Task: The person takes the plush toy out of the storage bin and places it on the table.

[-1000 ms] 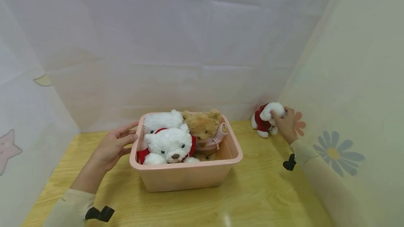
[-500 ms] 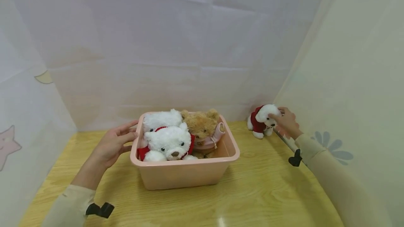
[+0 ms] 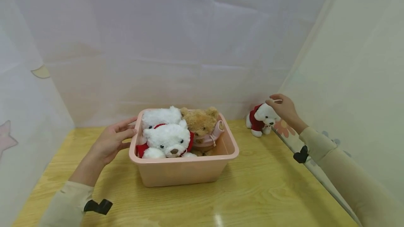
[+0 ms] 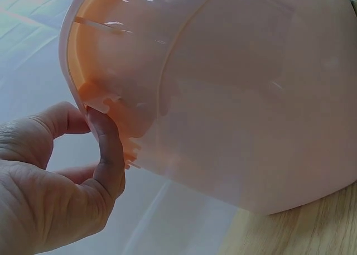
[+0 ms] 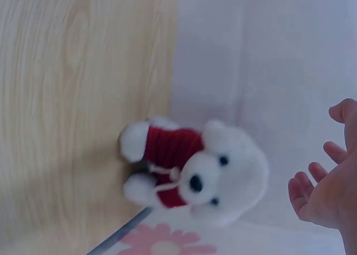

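Head view: the right hand, fingers loosely spread and holding nothing, hovers just above the small white plush dog in a red jumper (standing at the wooden table's far corner). The left hand touches the pink plastic tub's rim, fingers relaxed.

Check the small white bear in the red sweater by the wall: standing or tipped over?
Standing. The small white bear sits upright on its feet on the table; the right hand hovers open just off its head.
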